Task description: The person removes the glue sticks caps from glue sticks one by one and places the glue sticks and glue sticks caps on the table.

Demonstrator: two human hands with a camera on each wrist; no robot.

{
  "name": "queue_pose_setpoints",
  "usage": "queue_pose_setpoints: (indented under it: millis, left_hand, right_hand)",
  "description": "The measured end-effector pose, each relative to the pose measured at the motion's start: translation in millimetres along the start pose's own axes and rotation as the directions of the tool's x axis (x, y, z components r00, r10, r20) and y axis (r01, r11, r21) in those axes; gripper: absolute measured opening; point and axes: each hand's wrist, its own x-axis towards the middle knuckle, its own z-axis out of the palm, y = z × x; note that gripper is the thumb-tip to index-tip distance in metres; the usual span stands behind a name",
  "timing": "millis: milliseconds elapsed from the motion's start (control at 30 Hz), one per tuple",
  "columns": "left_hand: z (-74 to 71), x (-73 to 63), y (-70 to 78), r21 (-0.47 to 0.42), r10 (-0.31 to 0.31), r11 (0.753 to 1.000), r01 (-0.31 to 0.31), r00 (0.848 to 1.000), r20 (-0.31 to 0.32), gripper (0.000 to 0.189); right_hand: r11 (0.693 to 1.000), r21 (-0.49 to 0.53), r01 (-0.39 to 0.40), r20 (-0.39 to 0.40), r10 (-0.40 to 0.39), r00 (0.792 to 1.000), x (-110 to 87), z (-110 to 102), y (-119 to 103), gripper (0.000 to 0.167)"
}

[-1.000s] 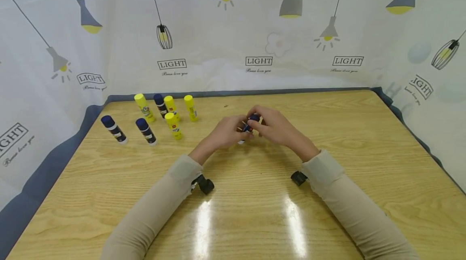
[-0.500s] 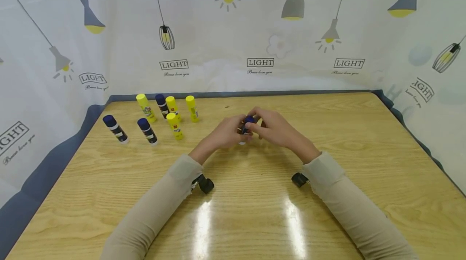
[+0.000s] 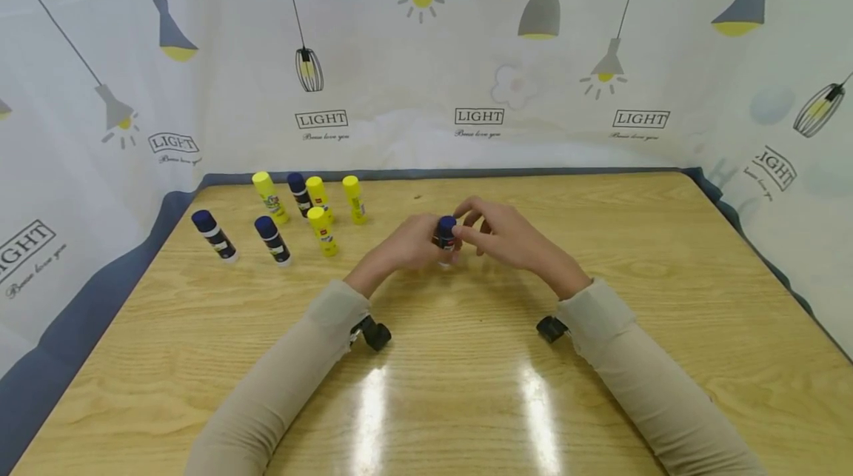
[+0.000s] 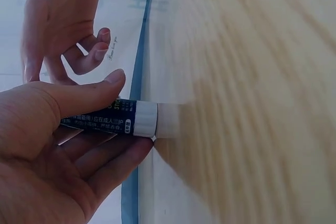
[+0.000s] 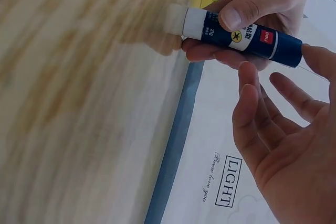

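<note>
A navy glue stick (image 3: 447, 226) with a white base stands upright between my hands in the head view. My left hand (image 3: 415, 243) grips it, thumb on one side of the barrel and fingers on the other. Its white base (image 4: 146, 119) is right at the tabletop in the left wrist view. The red-labelled front of the glue stick (image 5: 266, 37) shows in the right wrist view. My right hand (image 3: 508, 236) is beside the cap, fingers loosely spread and away from the barrel. The tip of the right thumb (image 5: 315, 59) is right at the cap's end.
On the left of the wooden table (image 3: 453, 357) stand several other glue sticks. Navy ones (image 3: 215, 236) are mixed with yellow ones (image 3: 322, 232). A lamp-print curtain (image 3: 400, 61) closes off the back and sides. Black wrist-camera mounts (image 3: 377, 335) hang below both cuffs.
The glue stick has gone from tilted to upright in my left hand. My right fingers have loosened and come off the cap, leaving the thumb beside it. The head view shifted slightly.
</note>
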Motion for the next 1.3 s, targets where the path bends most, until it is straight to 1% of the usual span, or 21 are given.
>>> queue_pose_setpoints:
  millis: [133, 267, 433, 567, 767, 900, 1000, 1167, 1300]
  left_hand:
    - [-2.7, -1.8, -0.8, -0.004, -0.005, 1.0, 0.005, 1.0, -0.001, 0.016]
    - [-3.9, -1.7, -1.4, 0.016, -0.012, 1.0, 0.012, 1.0, -0.004, 0.019]
    - [-4.0, 0.7, -2.9, 0.034, -0.03, 0.999, 0.03, 1.0, -0.01, 0.02]
    - [-4.4, 1.4, -4.7, 0.018, -0.052, 0.998, 0.053, 0.999, -0.013, 0.022]
    - [-5.3, 1.7, -6.1, 0.006, -0.073, 0.997, 0.073, 0.997, -0.026, 0.028]
    - [-6.6, 1.1, -6.0, 0.001, -0.108, 0.994, 0.108, 0.993, -0.046, 0.03]
    - [-7.7, 0.5, -6.3, 0.001, -0.136, 0.991, 0.137, 0.988, -0.07, 0.027]
    - [-8.0, 0.5, -9.9, -0.018, -0.188, 0.982, 0.187, 0.974, -0.123, 0.027]
    - [-8.1, 2.0, -12.5, -0.047, -0.193, 0.981, 0.188, 0.97, -0.146, 0.027]
  right_hand:
    - [1.0, -0.019, -0.002, -0.01, 0.002, 1.0, 1.0, -2, 2, 0.038]
    - [0.999, -0.037, -0.014, -0.026, 0.013, 1.0, 0.3, -5, 4, 0.037]
    - [1.0, -0.022, -0.013, -0.045, 0.012, 0.999, -1.3, -10, 5, 0.033]
    - [1.0, -0.024, -0.006, -0.045, 0.005, 0.999, -1.6, -12, 5, 0.034]
    - [0.999, -0.027, -0.019, -0.05, 0.017, 0.999, -1.8, -15, 3, 0.033]
    - [0.999, -0.038, -0.021, -0.059, 0.019, 0.998, -1.9, -16, 3, 0.033]
    - [0.999, -0.041, -0.019, -0.061, 0.016, 0.998, -2.1, -17, 4, 0.033]
    - [0.999, -0.038, -0.021, -0.061, 0.019, 0.998, -2.4, -16, 4, 0.032]
    - [0.999, -0.038, -0.024, -0.062, 0.021, 0.998, -2.1, -17, 4, 0.032]
